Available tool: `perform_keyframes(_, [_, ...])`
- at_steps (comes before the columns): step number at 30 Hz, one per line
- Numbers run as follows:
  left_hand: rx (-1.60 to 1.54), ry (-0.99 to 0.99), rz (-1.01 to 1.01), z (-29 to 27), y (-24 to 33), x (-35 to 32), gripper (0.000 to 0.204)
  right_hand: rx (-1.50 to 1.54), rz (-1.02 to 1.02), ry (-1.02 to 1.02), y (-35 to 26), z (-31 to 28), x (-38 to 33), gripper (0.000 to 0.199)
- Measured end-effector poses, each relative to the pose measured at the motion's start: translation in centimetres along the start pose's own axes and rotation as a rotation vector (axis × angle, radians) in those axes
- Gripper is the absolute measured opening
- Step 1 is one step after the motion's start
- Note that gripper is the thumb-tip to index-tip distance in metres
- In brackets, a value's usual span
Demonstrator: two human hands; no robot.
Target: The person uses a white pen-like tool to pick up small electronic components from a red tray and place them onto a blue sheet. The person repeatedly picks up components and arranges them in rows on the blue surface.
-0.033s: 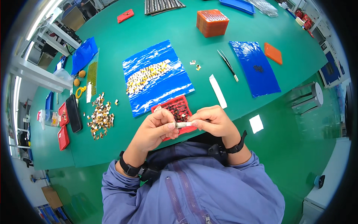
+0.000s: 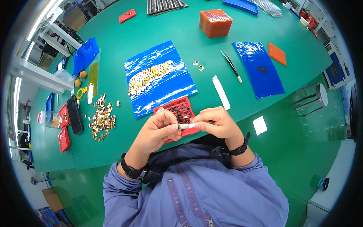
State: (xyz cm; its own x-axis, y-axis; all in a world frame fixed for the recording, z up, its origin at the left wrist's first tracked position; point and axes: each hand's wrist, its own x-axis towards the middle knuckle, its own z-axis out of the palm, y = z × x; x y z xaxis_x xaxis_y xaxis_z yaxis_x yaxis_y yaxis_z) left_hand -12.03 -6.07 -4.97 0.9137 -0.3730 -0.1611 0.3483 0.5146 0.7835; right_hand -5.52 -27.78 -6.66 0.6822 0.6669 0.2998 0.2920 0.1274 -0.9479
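Note:
Close to the table's near edge, my left hand (image 2: 158, 128) and my right hand (image 2: 217, 123) meet with fingertips pinched. A small pale piece (image 2: 184, 126) sits between their fingers; its kind is too small to make out. Right beneath them lies a red tray (image 2: 170, 103) holding rows of small dark parts (image 2: 180, 111), its near part hidden by my hands. Beyond the tray, a blue sheet (image 2: 145, 107) bears a heap of small white-and-yellow pieces (image 2: 149, 78). A white strip (image 2: 221, 92) lies beyond my right hand.
Loose gold-and-white pieces (image 2: 102, 118) are scattered at left, near a black case (image 2: 75, 114) and yellow scissors (image 2: 80, 93). Tweezers (image 2: 231, 66) rest at right, beside a second blue sheet (image 2: 264, 83) with dark bits. An orange stack of trays (image 2: 214, 27) stands farther back.

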Motion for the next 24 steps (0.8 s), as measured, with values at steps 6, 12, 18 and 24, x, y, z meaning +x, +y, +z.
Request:
perform_keyframes(6, [-0.057,-0.01,-0.052,-0.2,0.0,0.0,0.007,-0.035,-0.025,0.027,-0.1,0.0,0.1,0.009])
perform_keyframes(12, [-0.067,-0.002,-0.057,-0.3,-0.1,0.1,0.008,0.065,0.072,0.02,0.2,0.3,-0.1,0.007])
perform_keyframes(18, [-0.079,-0.016,-0.044,-0.4,0.0,0.2,0.007,0.094,0.201,0.007,-0.7,0.0,0.1,0.005])
perform_keyframes(24, [-0.082,-0.028,-0.049,-0.5,0.0,0.3,0.007,0.002,0.091,-0.022,-0.5,0.0,0.2,0.006])
